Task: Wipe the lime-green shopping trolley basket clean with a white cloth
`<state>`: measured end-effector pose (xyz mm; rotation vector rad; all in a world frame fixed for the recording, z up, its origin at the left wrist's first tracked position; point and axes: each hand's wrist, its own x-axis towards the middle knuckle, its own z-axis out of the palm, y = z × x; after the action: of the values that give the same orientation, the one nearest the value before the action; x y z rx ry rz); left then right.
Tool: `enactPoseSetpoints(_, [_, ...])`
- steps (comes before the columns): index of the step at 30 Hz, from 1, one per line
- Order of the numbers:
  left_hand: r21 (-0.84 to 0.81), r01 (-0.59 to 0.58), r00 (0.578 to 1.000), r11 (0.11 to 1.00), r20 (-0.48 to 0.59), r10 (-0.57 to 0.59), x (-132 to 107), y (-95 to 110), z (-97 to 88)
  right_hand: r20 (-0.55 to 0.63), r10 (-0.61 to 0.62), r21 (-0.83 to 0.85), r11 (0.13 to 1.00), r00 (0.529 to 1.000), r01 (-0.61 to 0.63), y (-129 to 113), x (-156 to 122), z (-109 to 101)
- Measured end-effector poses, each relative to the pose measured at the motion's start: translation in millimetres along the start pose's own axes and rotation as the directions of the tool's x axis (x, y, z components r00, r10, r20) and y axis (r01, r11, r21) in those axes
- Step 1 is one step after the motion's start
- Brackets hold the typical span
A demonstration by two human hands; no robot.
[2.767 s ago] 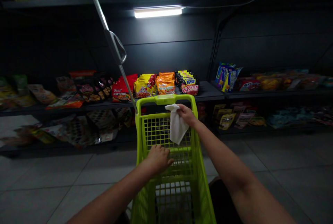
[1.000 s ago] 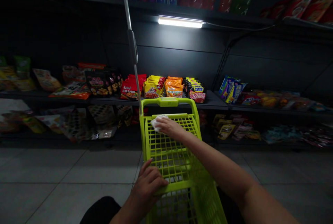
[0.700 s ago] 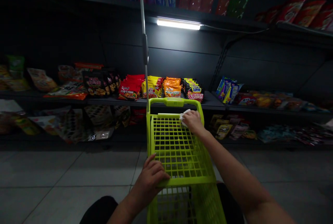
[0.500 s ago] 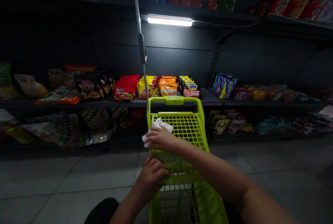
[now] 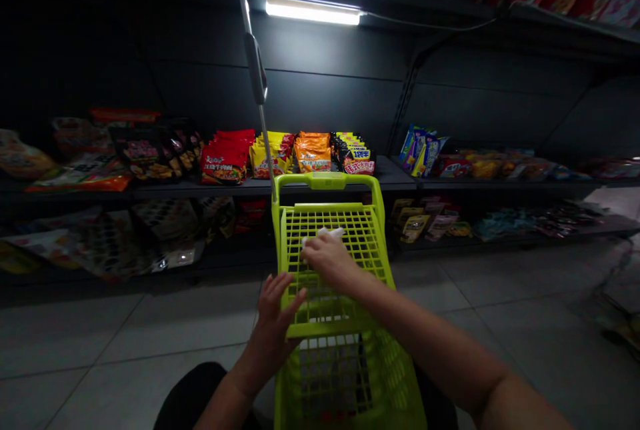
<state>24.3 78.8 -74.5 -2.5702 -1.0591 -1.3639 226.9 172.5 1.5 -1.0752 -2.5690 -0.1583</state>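
Observation:
A lime-green plastic shopping cart [image 5: 327, 331] stands between my knees, its grid panel and handle facing the shelves. Over the grid, my right hand [image 5: 327, 258] is closed on a crumpled white tissue [image 5: 331, 233], which pokes out past the fingers. At the cart's left side, my left hand [image 5: 276, 313] has its fingers apart, close to the rim; whether it touches the plastic I cannot tell. A thin metal pole [image 5: 267, 143] with a dark grip rises by the handle's left corner.
Dark shelves ahead hold red noodle packets [image 5: 227, 158], orange packets [image 5: 313, 152] and many other snack bags. A tube light [image 5: 313, 11] glows beneath the upper shelf. Grey floor tiles [image 5: 125, 363] lie on both sides of the cart.
My right hand has moved the tissue rightward, from the grid's left edge towards its middle. My left hand's fingers have lifted and spread from the rim. The view has shifted slightly.

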Motion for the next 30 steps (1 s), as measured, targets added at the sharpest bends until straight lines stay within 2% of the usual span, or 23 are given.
enactPoseSetpoints(2, [0.006, 0.086, 0.995, 0.996, -0.058, -0.086, -5.3, 1.4, 1.5, 0.024, -0.14, 0.09, 0.986, 0.99, 0.137, -27.2, 2.2, 5.3])
enactPoseSetpoints(3, [-0.003, 0.118, 0.99, 0.993, -0.072, -0.118, -7.7, 2.4, 2.1, 0.033, -0.185, 0.141, 0.974, 0.982, 0.178, -28.7, -3.5, 3.9])
enactPoseSetpoints(5, [-0.024, 0.161, 0.984, 0.987, -0.072, -0.162, -11.6, 4.2, 2.8, 0.051, -0.197, 0.218, 0.959, 0.979, 0.182, -8.6, -25.9, -7.0])
enactPoseSetpoints(7, [-0.038, 0.183, 0.98, 0.982, -0.071, -0.185, -14.1, 4.4, 3.4, 0.083, -0.1, 0.233, 0.969, 0.991, 0.078, 29.1, -52.5, -25.3])
enactPoseSetpoints(9, [-0.044, 0.186, 0.98, 0.982, -0.07, -0.189, -15.6, 2.7, 4.8, 0.111, 0.075, 0.185, 0.978, 0.991, -0.095, 60.4, -69.7, -43.1])
enactPoseSetpoints(11, [-0.045, 0.173, 0.983, 0.984, -0.061, -0.175, -16.7, 0.3, 7.4, 0.117, 0.23, 0.105, 0.964, 0.966, -0.242, 64.0, -69.4, -51.8])
enactPoseSetpoints(13, [-0.05, 0.166, 0.984, 0.985, -0.05, -0.169, -17.7, -1.4, 10.9, 0.117, 0.256, 0.085, 0.96, 0.959, -0.267, 34.0, -53.3, -47.3])
enactPoseSetpoints(14, [-0.056, 0.166, 0.984, 0.984, -0.055, -0.17, -18.4, -1.7, 12.7, 0.121, 0.207, 0.097, 0.971, 0.971, -0.22, 9.9, -42.3, -41.1])
enactPoseSetpoints(16, [-0.079, 0.166, 0.981, 0.983, -0.094, -0.173, -20.3, -1.3, 15.4, 0.121, 0.019, 0.154, 0.987, 0.993, -0.038, -41.7, -23.0, -26.3])
enactPoseSetpoints(17, [-0.09, 0.162, 0.978, 0.983, -0.119, -0.172, -21.4, -0.7, 15.9, 0.113, -0.102, 0.137, 0.987, 0.988, 0.087, -62.7, -17.9, -20.2])
enactPoseSetpoints(19, [-0.097, 0.163, 0.975, 0.982, -0.14, -0.176, -23.9, 0.8, 14.7, 0.097, -0.245, 0.138, 0.963, 0.965, 0.231, -83.1, -22.6, -15.8])
enactPoseSetpoints(21, [-0.078, 0.178, 0.975, 0.981, -0.119, -0.187, -26.0, 2.5, 11.4, 0.087, -0.241, 0.203, 0.954, 0.966, 0.22, -70.1, -46.8, -23.6])
enactPoseSetpoints(23, [-0.066, 0.201, 0.975, 0.977, -0.088, -0.206, -26.6, 4.2, 7.6, 0.116, -0.14, 0.306, 0.947, 0.983, 0.099, -32.7, -81.7, -40.7])
enactPoseSetpoints(26, [-0.087, 0.222, 0.97, 0.971, -0.078, -0.229, -24.5, 6.8, 5.1, 0.217, -0.001, 0.386, 0.919, 0.976, -0.085, 24.0, -125.7, -66.9])
enactPoseSetpoints(28, [-0.098, 0.22, 0.969, 0.971, -0.092, -0.229, -22.3, 8.8, 6.3, 0.227, 0.063, 0.388, 0.909, 0.972, -0.15, 33.9, -135.5, -73.1])
enactPoseSetpoints(30, [-0.099, 0.225, 0.966, 0.969, -0.105, -0.235, -21.1, 10.9, 8.7, 0.186, 0.062, 0.403, 0.906, 0.981, -0.134, 14.1, -127.0, -66.5])
